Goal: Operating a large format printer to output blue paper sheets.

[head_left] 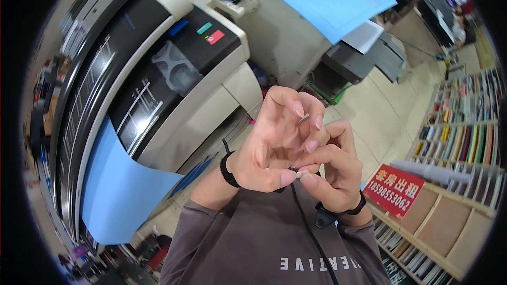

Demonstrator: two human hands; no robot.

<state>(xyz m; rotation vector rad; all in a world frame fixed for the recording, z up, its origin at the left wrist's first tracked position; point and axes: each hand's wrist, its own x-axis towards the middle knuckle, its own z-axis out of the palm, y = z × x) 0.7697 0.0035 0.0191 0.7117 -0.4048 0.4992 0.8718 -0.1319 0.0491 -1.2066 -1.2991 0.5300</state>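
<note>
Hands (269, 146) meet at white bit (301, 174); rack (465, 195) holds coloured strips (465, 144).

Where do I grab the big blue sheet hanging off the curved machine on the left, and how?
Probably by the pointed corner on the right of the blue sheet, coming from the right. That corner sticks out away from the machine, so fingers could pinch it above and below. The sheet looks thin and bends, so a gentle pinch seems best.

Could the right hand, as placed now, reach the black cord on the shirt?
Probably yes: the right hand seems close, though its fingers look busy near the left hand; the black cord runs uncovered below, down the shirt.
</note>
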